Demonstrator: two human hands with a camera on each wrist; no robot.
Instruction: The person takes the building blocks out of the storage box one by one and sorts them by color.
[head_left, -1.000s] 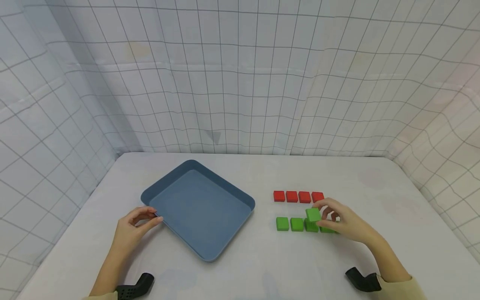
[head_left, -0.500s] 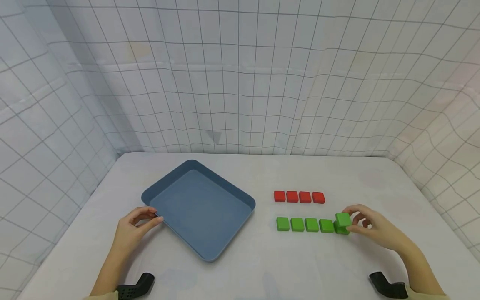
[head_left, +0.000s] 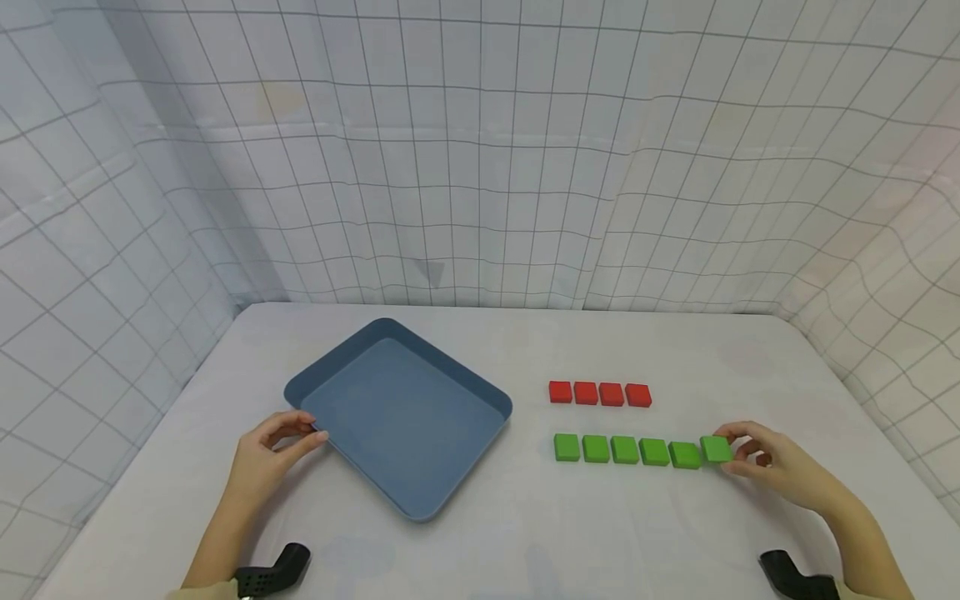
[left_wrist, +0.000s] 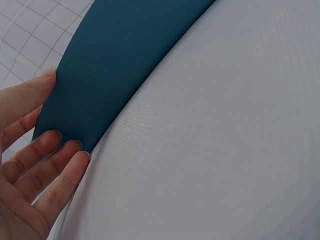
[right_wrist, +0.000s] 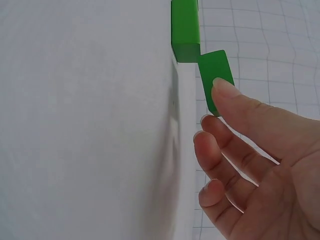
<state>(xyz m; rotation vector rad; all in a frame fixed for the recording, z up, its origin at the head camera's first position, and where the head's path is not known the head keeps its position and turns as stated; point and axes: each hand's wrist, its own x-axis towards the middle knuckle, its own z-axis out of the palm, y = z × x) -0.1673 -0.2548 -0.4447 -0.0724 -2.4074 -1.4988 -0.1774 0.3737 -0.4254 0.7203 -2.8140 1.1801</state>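
A square green block (head_left: 716,449) is pinched between the thumb and fingers of my right hand (head_left: 776,467), at the right end of a row of several green blocks (head_left: 625,450). In the right wrist view, the held green block (right_wrist: 216,75) sits slightly raised and tilted beside the end block (right_wrist: 185,32) of that row. My left hand (head_left: 266,454) grips the near-left side of a blue rectangular tray (head_left: 367,483). Seen from the left wrist, its thumb lies by the rim and its fingertips touch the tray's outer wall (left_wrist: 110,65).
Behind the green row runs a shorter row of several red blocks (head_left: 598,393). The tray, turned at an angle, stands to the left of both rows on a white-covered table (head_left: 525,533). White grid-patterned cloth (head_left: 480,167) surrounds the table at the back and sides.
My right hand has carried the green block rightward over the row and lowered it at the right end. The left hand and the tray have stayed in place.
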